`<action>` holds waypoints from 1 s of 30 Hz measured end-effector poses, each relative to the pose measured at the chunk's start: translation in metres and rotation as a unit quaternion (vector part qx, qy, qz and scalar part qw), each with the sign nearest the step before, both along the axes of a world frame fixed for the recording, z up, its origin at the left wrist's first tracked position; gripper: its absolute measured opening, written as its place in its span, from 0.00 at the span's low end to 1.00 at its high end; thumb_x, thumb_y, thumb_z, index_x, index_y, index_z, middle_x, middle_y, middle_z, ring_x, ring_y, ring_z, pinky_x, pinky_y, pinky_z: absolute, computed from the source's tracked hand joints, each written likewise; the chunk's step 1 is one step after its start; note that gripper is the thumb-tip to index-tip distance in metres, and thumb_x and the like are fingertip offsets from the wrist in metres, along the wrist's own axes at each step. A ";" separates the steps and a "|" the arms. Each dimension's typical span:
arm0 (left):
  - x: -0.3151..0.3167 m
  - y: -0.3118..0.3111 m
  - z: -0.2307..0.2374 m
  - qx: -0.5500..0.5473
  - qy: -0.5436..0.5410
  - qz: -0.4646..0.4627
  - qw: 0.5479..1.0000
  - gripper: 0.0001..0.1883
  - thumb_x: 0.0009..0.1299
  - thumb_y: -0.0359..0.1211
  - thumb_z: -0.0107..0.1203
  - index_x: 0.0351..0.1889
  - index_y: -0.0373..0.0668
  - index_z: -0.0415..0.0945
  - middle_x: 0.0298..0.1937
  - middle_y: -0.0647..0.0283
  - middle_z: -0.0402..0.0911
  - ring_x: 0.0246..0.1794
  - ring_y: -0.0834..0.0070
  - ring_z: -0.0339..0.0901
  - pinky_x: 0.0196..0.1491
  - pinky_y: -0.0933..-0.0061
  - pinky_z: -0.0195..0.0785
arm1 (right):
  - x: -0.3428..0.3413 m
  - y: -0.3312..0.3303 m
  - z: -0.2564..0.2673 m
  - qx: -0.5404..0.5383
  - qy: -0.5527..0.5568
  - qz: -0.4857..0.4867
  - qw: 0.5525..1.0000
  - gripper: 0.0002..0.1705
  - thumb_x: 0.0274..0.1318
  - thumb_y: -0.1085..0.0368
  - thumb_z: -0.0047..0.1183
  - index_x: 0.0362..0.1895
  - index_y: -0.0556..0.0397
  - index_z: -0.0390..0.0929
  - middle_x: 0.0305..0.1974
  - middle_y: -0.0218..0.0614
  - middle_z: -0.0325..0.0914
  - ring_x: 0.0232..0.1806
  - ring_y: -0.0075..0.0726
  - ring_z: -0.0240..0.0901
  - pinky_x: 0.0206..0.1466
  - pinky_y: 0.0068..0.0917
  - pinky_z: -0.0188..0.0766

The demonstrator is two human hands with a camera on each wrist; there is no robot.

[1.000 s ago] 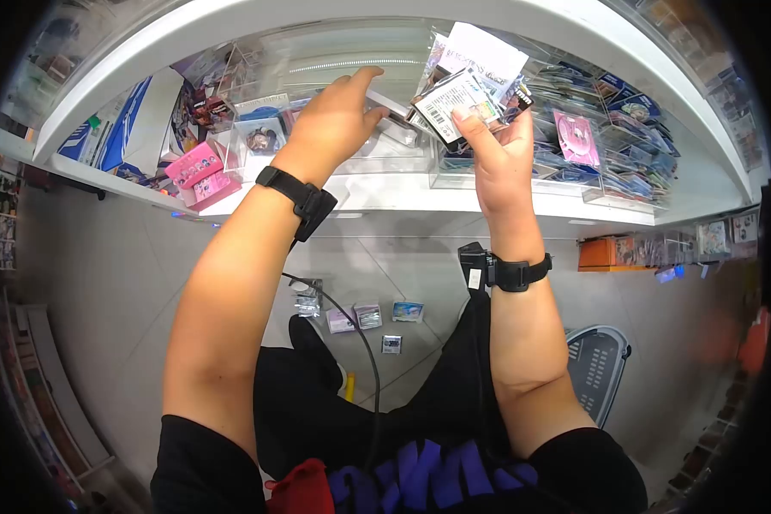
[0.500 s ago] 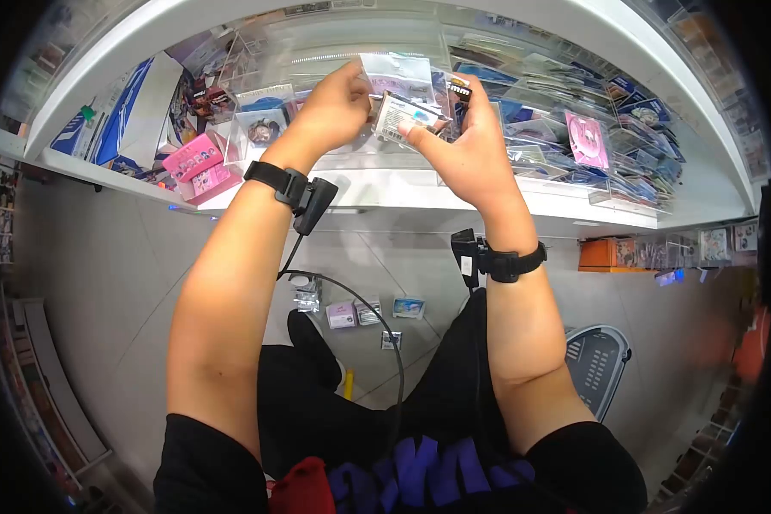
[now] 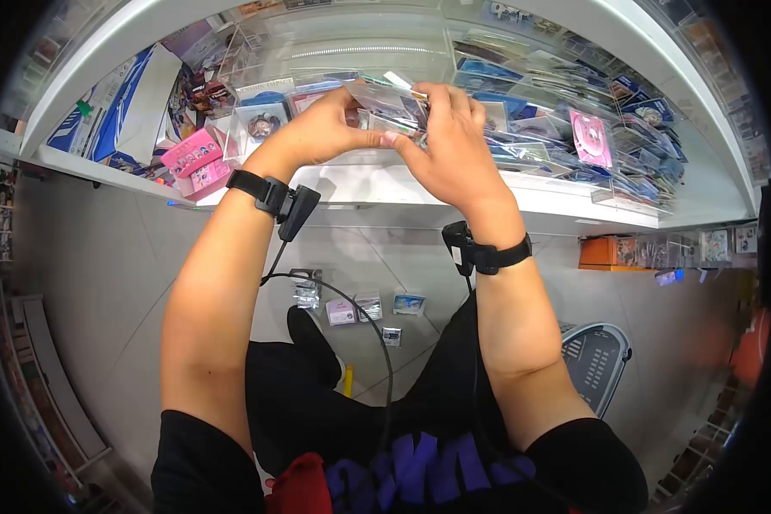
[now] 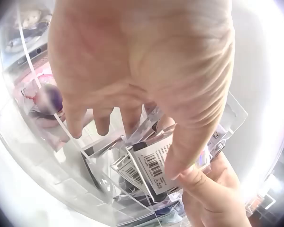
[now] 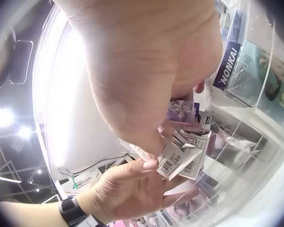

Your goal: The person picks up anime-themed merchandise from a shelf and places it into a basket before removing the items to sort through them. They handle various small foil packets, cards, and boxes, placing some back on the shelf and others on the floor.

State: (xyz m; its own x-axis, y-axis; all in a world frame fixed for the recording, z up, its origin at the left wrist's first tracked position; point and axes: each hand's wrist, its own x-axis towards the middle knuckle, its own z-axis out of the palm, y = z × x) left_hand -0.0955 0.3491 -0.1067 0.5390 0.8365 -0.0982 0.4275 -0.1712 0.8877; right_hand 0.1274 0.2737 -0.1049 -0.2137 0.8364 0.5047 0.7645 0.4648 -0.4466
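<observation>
Both arms stretch forward, elbows well short of the bundle of barcoded packets (image 4: 156, 165). The left forearm (image 3: 210, 291) slants up toward it from the left, and the right forearm (image 3: 518, 325) rises from the right. The left hand (image 3: 321, 133) is at the bundle's left side, thumb pressed on its near face, three fingers pointing down past it. The right hand (image 3: 454, 150) is at its right side, fingers reaching over and behind, thumb at the near side. The two thumb tips meet against the bundle.
</observation>
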 end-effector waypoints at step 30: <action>0.016 0.003 -0.008 0.025 0.125 0.013 0.992 0.48 0.69 0.30 0.69 0.84 0.49 0.51 0.58 0.44 0.82 0.45 0.70 0.80 0.51 0.67 0.76 | -0.002 -0.067 0.000 -0.150 0.099 -0.054 0.982 0.25 0.59 0.61 0.60 0.57 0.65 0.83 0.52 0.51 0.82 0.50 0.60 0.84 0.51 0.51 0.83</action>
